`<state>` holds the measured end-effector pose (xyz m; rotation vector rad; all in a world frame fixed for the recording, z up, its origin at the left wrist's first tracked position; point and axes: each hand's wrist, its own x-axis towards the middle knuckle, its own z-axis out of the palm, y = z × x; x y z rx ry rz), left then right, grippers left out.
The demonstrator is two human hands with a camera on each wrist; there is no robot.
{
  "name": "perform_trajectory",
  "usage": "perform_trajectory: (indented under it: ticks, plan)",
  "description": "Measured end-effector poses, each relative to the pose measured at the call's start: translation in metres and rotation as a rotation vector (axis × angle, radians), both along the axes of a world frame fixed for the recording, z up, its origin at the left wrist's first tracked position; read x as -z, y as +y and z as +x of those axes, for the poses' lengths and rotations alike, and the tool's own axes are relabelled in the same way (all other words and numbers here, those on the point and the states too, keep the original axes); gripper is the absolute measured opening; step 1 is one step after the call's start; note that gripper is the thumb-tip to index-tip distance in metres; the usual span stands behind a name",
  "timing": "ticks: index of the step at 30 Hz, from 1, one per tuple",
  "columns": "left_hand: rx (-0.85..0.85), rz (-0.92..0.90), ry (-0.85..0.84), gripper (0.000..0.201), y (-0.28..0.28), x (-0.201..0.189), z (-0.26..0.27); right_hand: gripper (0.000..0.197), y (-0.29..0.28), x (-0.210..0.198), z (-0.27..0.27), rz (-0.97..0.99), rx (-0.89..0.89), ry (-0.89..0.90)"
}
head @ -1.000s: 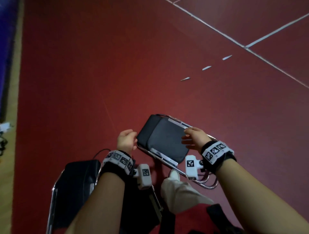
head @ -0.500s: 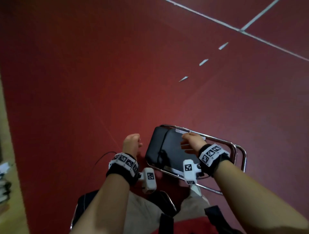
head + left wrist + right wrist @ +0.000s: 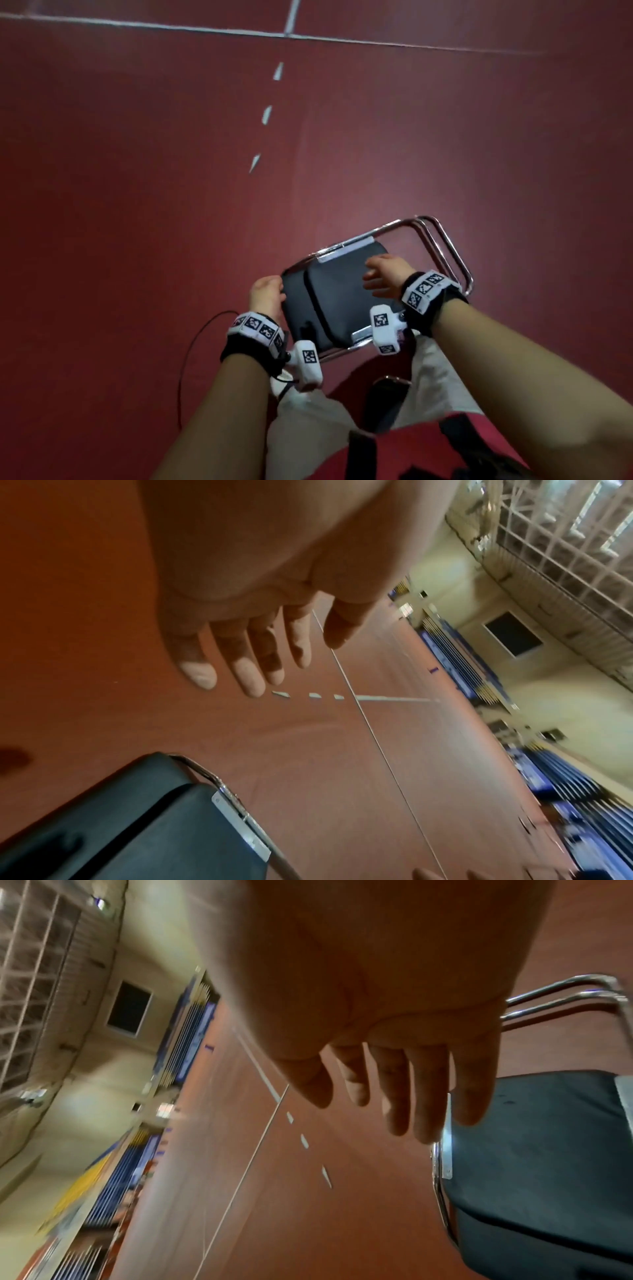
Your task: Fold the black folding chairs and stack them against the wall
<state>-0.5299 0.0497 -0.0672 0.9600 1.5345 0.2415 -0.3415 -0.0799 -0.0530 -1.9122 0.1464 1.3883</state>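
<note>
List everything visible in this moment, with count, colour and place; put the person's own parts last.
chair: one, black pad on chrome frame, over the floor between the hands.
floor: one, red, under everything.
lines: white, solid ones at the top, three dashes below them.
cable: one, dark, on the floor at lower left.
bleachers: blue, along the far wall.
trousers: light, at the bottom.
left hand: at the chair's left edge, fingers straight in the wrist view.
right hand: over the pad, fingers spread.

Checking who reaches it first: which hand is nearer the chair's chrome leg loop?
Right. The right hand hovers over the black seat, beside the chrome leg loop; the left hand is at the seat's far edge.
</note>
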Motion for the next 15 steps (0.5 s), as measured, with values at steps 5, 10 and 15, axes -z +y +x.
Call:
perform_trajectory:
  ticks: [5,10,15]
  plan:
    - [0.230,-0.076,0.018,0.019,0.015,0.011,-0.038,0.005,-0.011,-0.004,-0.075,-0.012,0.237,0.064]
    - [0.402,-0.060,0.059,0.012,0.018,0.023,-0.052,0.005,-0.028,0.012,-0.111,0.002,0.405,0.078]
    - [0.536,-0.033,0.115,0.022,0.009,0.053,-0.054,0.006,-0.055,0.042,-0.134,-0.005,0.537,0.139]
